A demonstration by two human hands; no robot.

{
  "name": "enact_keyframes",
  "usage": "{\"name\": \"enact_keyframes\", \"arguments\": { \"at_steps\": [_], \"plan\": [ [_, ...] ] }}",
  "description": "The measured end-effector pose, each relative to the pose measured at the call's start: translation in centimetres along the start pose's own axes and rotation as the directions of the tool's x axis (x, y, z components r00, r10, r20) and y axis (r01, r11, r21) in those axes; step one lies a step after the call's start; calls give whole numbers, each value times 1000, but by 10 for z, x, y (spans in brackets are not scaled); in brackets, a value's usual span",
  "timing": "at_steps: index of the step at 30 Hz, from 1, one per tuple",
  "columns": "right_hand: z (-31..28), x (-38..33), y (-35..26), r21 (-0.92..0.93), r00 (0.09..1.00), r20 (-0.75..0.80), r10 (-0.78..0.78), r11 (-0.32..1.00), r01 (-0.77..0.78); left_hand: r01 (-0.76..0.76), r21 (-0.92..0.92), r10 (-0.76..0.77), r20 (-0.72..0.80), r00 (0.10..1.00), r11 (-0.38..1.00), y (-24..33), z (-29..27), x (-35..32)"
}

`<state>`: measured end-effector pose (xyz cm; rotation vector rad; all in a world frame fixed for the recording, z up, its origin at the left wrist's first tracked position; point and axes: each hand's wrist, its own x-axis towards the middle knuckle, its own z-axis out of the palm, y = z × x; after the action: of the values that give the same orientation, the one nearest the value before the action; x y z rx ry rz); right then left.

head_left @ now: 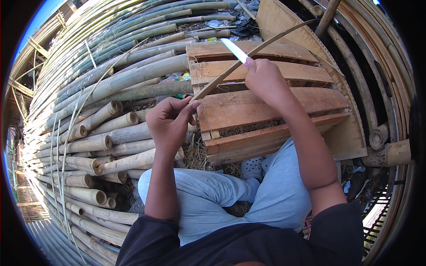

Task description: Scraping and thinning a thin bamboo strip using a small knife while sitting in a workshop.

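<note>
My left hand (172, 119) pinches the near end of a long, flat bamboo strip (275, 40). The strip slants up to the right over a slatted wooden crate (266, 103) and bends slightly toward its far tip. In my right hand (265, 80) is a knife (234, 49), its fingers wrapped round a handle of which only a bit of pink shows. The pale blade points up and left and crosses the strip; whether its edge touches the strip I cannot tell.
Stacked bamboo poles (111, 144) fill the left side, with several thin split strips (66, 150) lying across them. A wooden board (284, 22) curves behind the crate. More poles (355, 66) stand at the right. Plastic litter (242, 24) lies at the back.
</note>
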<state>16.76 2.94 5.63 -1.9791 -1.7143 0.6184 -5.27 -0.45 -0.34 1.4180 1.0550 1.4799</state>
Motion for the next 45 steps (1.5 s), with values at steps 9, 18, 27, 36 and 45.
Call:
{"name": "enact_keyframes", "arguments": {
  "at_steps": [9,18,27,36,45],
  "plan": [
    [24,-11,0,-10,980,-115,-160,987,160,-3,4,2,43,999,1000,-6,-5,-6],
    [-13,-3,-10,137,945,219,243,951,-277,6,-3,-6,18,1000,1000,-3,-1,-4],
    [-7,7,4,64,989,39,144,987,-146,0,32,0,20,1000,999,4,3,-3],
    [16,-3,-2,39,999,-51,-6,999,8,1,27,-2,26,1000,1000,2,1,-2],
    [-5,-10,-15,249,941,315,128,945,-212,12,-2,-12,58,998,1000,-1,-2,-4]
  ]
}}
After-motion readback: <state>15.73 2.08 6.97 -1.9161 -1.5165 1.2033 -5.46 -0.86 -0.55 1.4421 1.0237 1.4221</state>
